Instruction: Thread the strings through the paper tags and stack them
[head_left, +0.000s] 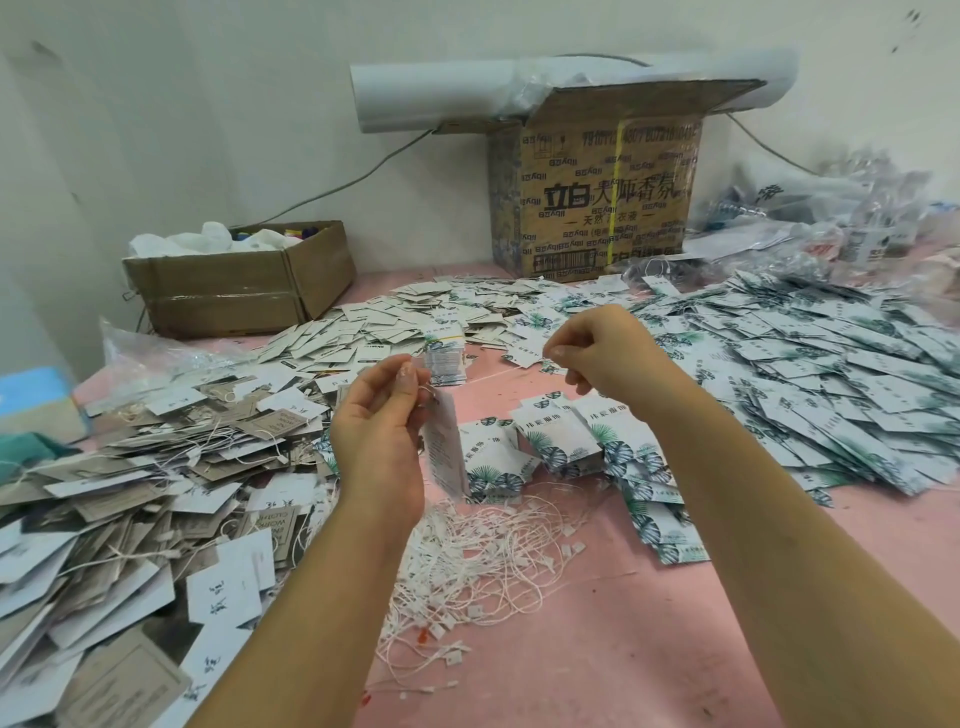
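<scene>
At your 9 o'clock a loose heap of strung tags (130, 467) spreads over the pink counter (675, 649). Your left hand (382, 421) is raised over the middle of the counter, thumb and fingers pinching the top of one paper tag (444, 447). The tag hangs edge-on to you with its long axis running 12 to 6, the gripped end up and the free end drifting slightly toward 5. Below it, at 6 o'clock, lies the tangle of white strings (483, 561). Your right hand (597, 348) sits at 1 o'clock from the tag, fingers curled in a fine pinch. It probably holds a string end, though the string is too thin to make out. Just beyond, short stacks of leaf-printed tags (561, 431) stand beside the wide unstrung heap (831, 374) at 3 o'clock. The risk from here is that the hanging tag swings or twists, so the string end misses the hole. A loose pinch could also drop the string back into the tangle, or drop the tag itself.
</scene>
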